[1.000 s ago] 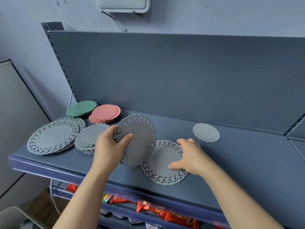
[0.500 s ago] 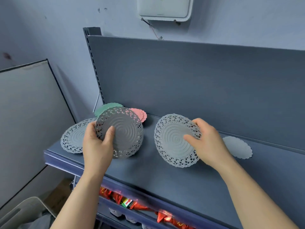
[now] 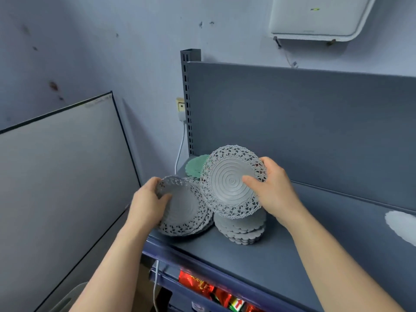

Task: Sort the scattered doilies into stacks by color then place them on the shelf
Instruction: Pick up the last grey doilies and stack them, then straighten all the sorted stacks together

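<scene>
On the dark metal shelf (image 3: 315,221): a stack of large grey lace paper doilies (image 3: 191,219) at the left end, a stack of small grey scalloped doilies (image 3: 244,231) just right, green scalloped doilies (image 3: 194,166) behind, a single grey lace doily (image 3: 231,181) above, a lone pale doily (image 3: 403,226) far right.

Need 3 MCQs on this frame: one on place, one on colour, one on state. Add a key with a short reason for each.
1. Where is the green doily stack?
A) back left corner of the shelf
B) lower shelf
C) shelf's right end

2. Colour of the lace doily in the right hand?
A) pink
B) grey
C) green

3. How is that doily held?
A) flat on the shelf
B) folded in half
C) lifted, tilted, pinched at its rim

Key:
1 A, it peeks out behind the lifted doily.
2 B, grey like the second lace doily that the left hand grips.
3 C, thumb on its face, above the scalloped grey stack.
</scene>
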